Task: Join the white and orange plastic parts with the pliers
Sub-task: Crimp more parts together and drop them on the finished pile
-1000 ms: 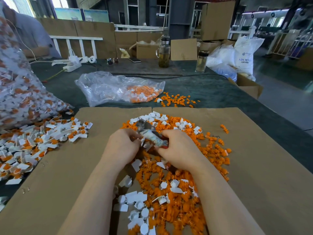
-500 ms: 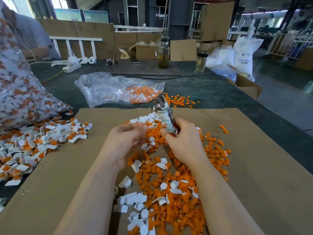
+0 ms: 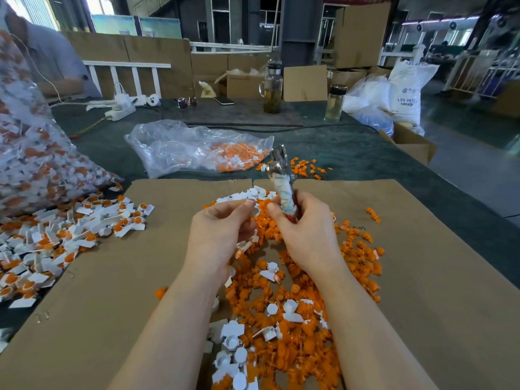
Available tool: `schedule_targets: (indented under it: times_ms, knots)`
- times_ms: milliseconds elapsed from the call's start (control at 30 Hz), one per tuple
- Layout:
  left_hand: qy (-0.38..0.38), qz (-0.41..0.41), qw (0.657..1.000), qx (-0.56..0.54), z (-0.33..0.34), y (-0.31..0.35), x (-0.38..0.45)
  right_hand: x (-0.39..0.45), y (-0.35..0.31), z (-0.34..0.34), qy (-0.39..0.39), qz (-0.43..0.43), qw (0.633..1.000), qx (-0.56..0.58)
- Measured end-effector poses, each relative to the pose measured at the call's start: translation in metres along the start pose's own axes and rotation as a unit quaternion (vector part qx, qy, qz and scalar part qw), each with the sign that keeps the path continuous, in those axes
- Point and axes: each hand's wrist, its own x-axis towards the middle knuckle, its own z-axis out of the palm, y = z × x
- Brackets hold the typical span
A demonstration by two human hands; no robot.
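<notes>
white plastic part [image 3: 255,211] sat pinched at the fingertips of the left hand [image 3: 222,235], raised just above the loose heap of orange parts [image 3: 284,327] on the cardboard sheet [image 3: 422,277]. right hand [image 3: 306,235] held its grip closed round the wrapped handles of the pliers [image 3: 281,181], head pointing up and away. the jaw opening could not be told. judged step: presenting a part to the tool. the next move called for lowering the jaws onto a seated pair. joined pieces [image 3: 70,237] lay on the desk [image 3: 365,153], left.

Dark green counter [image 3: 351,153]: cardboard sheet [image 3: 422,277] center, clear bag [image 3: 180,147] above it, joined parts [image 3: 56,237] left, bottles [image 3: 272,88] top.
</notes>
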Motion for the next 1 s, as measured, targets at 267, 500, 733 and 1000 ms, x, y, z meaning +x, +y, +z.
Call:
schedule_targets:
  times_ms: [267, 500, 733, 1000]
  knots:
    - [-0.033, 0.01, 0.999, -0.026, 0.001, 0.002, -0.003, -0.001, -0.002, 0.0, 0.027, -0.012, 0.999, -0.017]
    - [-0.032, 0.04, 0.998, -0.037, 0.004, 0.005, -0.009, -0.005, -0.001, 0.004, 0.081, -0.049, 0.995, -0.032]
    - [-0.016, 0.086, 0.996, -0.007, 0.007, 0.005, -0.012, -0.006, -0.002, 0.006, 0.081, -0.053, 0.995, -0.034]
    - [-0.009, 0.114, 0.993, 0.028, 0.005, 0.005, -0.01, -0.005, -0.003, 0.003, 0.072, -0.061, 0.995, -0.026]
